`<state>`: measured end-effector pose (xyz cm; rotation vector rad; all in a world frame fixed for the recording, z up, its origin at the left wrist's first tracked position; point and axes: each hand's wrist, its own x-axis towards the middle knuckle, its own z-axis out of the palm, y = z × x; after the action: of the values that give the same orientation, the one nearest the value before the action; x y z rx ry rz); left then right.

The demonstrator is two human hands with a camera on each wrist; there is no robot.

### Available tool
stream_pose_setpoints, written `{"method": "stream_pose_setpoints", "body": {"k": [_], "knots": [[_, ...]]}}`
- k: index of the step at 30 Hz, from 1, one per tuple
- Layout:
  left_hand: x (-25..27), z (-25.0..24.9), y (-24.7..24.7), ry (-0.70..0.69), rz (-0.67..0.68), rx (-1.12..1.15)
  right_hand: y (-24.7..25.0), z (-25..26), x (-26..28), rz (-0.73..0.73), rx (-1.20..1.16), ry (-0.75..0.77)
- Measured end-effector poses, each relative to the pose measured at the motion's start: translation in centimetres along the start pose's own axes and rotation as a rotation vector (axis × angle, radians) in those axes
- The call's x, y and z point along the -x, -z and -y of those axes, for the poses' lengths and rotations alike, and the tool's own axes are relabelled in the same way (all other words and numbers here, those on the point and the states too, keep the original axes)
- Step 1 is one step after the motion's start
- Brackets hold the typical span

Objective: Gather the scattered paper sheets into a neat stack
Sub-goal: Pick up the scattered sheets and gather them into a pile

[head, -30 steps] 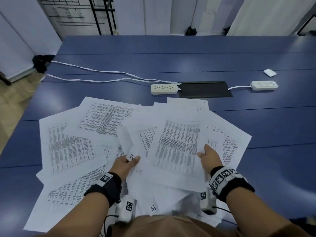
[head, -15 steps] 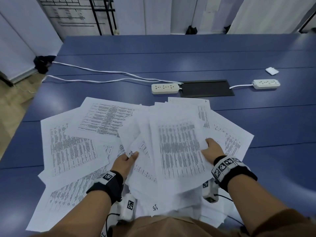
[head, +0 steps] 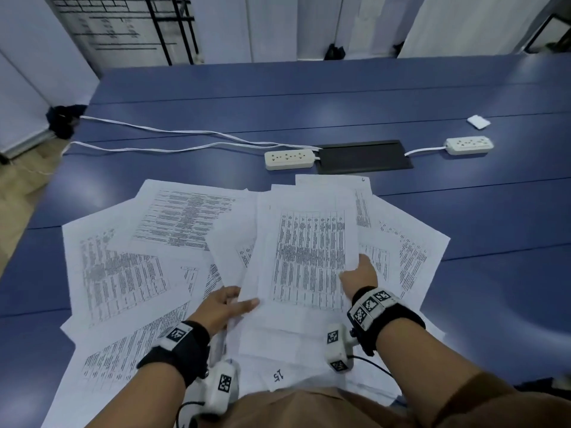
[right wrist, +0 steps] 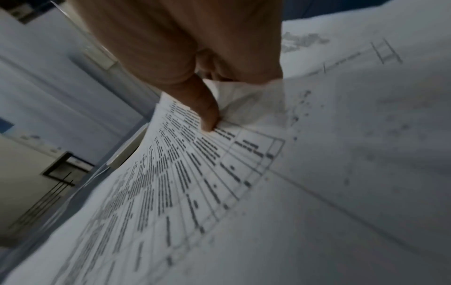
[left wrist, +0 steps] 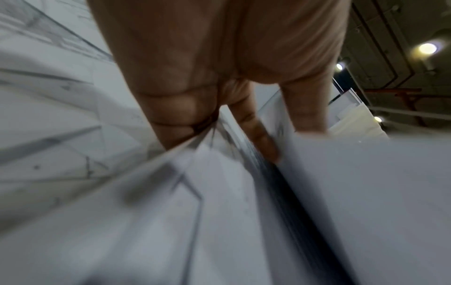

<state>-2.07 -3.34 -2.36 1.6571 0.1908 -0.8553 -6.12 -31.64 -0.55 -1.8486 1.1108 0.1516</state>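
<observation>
Several white printed paper sheets (head: 123, 273) lie fanned and overlapping across the near part of the blue table (head: 309, 97). A bundle of sheets (head: 309, 257) with a table of text on top stands roughly square to me in the middle. My left hand (head: 228, 304) grips the bundle's lower left edge, thumb on top; in the left wrist view its fingers (left wrist: 258, 131) reach in among the sheets (left wrist: 366, 192). My right hand (head: 360, 274) pinches the bundle's right edge, with the thumb (right wrist: 207, 113) pressed on the printed sheet (right wrist: 195, 183).
Two white power strips (head: 290, 159) (head: 469, 145) with cords lie beyond the papers, either side of a black cable hatch (head: 364, 156). A small white object (head: 478, 121) sits far right. Bare blue tabletop extends to the right and back. The table's left edge drops to a wooden floor (head: 21, 186).
The central bundle has turned from slanted to nearly upright. My left hand slid right onto its lower left edge; my right hand shifted slightly along its right edge.
</observation>
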Motion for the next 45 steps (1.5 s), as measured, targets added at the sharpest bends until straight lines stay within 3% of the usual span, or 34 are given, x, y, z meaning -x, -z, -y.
{"method": "stream_pose_setpoints", "body": {"k": [4,8,12,15,19,23,27,32,37,41,43,45], "knots": [[-0.2,-0.8,-0.7,-0.067,-0.104,0.137,1.2,0.7,0.2,0.166,0.204,0.108],[-1.0,-0.7,-2.2,-0.097,-0.370,0.148,0.0,0.4,0.6,0.234,0.257,0.202],[-0.8,-0.7,-3.7,-0.014,-0.220,0.068,-1.8,-1.3,0.3,0.100,0.347,0.237],[-0.4,-0.9,-3.8,-0.062,-0.219,0.011,-1.1,-1.5,0.1,0.043,0.288,0.222],[2.1,-4.0,-4.0,-0.176,-0.156,0.018,2.0,0.5,-0.7,0.241,-0.222,0.079],[4.2,-8.0,-3.6,-0.330,-0.102,0.076,5.4,3.8,0.7,0.476,-0.348,0.169],[4.8,-11.4,-2.7,-0.451,-0.180,0.055,6.1,7.5,2.0,0.436,-0.471,0.321],[5.9,-13.7,-1.8,-0.520,-0.339,0.062,6.5,9.6,3.7,0.264,-0.447,0.418],[7.0,-15.4,-2.1,-0.669,-0.272,0.094,6.6,11.0,5.2,0.343,-0.460,0.611],[6.3,-15.4,-1.9,-0.678,-0.321,0.101,6.5,10.8,5.1,0.352,-0.471,0.637],[5.4,-14.6,-1.4,-0.613,-0.357,0.104,6.4,10.2,4.6,0.335,-0.465,0.609],[5.0,-13.9,-1.7,-0.549,-0.310,0.074,6.0,9.0,3.8,0.359,-0.393,0.520]]}}
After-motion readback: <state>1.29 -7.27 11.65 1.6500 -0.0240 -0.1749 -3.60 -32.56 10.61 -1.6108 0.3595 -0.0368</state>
